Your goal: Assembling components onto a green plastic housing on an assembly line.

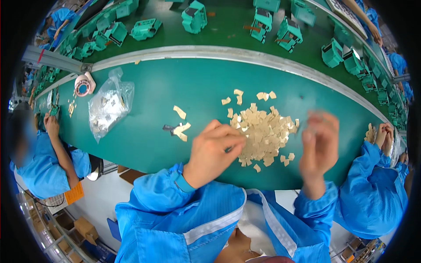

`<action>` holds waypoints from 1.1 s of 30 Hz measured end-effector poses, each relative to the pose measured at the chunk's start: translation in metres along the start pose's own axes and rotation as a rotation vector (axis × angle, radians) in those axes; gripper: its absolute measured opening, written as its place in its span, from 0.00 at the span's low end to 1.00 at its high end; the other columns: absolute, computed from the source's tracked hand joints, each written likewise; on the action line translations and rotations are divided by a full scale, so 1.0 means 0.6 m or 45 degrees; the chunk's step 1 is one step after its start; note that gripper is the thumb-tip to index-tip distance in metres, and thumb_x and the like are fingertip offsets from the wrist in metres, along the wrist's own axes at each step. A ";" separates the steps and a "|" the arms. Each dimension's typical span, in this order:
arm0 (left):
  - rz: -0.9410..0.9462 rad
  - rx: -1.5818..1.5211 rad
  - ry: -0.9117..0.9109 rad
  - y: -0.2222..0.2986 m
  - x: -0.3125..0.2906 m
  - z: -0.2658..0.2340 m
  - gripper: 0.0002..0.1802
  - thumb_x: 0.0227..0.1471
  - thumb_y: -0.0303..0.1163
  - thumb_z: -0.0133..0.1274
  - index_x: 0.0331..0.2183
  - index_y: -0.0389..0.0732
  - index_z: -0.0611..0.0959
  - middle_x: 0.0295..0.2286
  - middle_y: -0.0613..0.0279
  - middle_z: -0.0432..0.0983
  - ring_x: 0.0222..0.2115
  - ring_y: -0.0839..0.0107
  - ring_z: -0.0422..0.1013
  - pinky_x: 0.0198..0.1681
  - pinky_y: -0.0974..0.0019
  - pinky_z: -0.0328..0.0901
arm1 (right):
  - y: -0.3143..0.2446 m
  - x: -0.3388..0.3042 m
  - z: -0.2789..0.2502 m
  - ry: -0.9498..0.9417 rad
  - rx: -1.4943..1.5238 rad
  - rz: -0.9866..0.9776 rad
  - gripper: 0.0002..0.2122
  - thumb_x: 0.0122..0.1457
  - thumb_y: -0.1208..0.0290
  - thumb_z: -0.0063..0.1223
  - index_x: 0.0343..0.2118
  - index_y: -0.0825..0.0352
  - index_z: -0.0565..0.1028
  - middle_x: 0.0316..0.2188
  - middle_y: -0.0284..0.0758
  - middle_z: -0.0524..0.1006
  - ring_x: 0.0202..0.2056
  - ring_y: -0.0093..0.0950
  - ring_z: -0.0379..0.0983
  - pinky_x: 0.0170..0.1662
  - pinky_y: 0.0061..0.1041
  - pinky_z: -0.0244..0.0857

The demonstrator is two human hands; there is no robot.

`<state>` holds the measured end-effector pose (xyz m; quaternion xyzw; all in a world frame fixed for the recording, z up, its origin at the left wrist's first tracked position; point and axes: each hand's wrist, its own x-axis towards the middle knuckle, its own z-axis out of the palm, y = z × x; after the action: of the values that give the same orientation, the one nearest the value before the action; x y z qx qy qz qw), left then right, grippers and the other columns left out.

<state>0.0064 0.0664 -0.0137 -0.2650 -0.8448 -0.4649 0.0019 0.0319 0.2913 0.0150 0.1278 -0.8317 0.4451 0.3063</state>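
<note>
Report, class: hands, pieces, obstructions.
Left hand curled, right hand blurred, grips unclear. Beige flat pieces heaped between them. Plastic bag lies left, away from heap.

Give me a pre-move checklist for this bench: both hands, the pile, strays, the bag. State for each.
1. Left hand at the pile's left edge: ok. Whether its fingers grip a piece: cannot tell.
2. Right hand sharp enough to check for a held piece: not ok, motion-blurred.
3. Pile of beige pieces within reach: ok, it lies between the hands.
4. All beige pieces gathered: not ok, several lie loose around the pile, and a few, such as the upper stray piece, lie left of it.
5. Clear plastic bag away from the hands: ok, farther left on the green tabletop.
</note>
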 end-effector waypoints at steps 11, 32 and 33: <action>0.044 0.191 0.185 0.005 0.018 -0.011 0.23 0.31 0.26 0.66 0.35 0.39 0.78 0.44 0.55 0.69 0.39 0.55 0.65 0.41 0.60 0.63 | 0.276 0.257 0.054 -0.333 0.142 0.325 0.47 0.45 0.75 0.64 0.64 0.60 0.42 0.57 0.44 0.62 0.56 0.35 0.60 0.59 0.34 0.52; -0.203 -0.939 -0.162 0.013 -0.007 -0.028 0.63 0.21 0.29 0.75 0.58 0.38 0.54 0.51 0.54 0.61 0.54 0.64 0.59 0.56 0.62 0.56 | -0.026 0.015 0.088 -0.178 0.914 1.027 0.30 0.61 0.61 0.48 0.61 0.64 0.48 0.46 0.44 0.72 0.41 0.26 0.72 0.41 0.23 0.67; -0.241 -0.933 -0.010 0.011 -0.016 -0.021 0.64 0.21 0.30 0.75 0.58 0.38 0.54 0.51 0.54 0.60 0.54 0.64 0.59 0.57 0.61 0.56 | -0.038 0.009 0.088 -0.182 0.921 1.021 0.30 0.61 0.61 0.48 0.61 0.64 0.48 0.46 0.44 0.72 0.41 0.26 0.72 0.41 0.23 0.67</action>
<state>0.0146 0.0550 -0.0038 -0.1706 -0.6434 -0.7333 -0.1390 0.0179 0.2354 0.0115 -0.0723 -0.6279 0.7749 -0.0084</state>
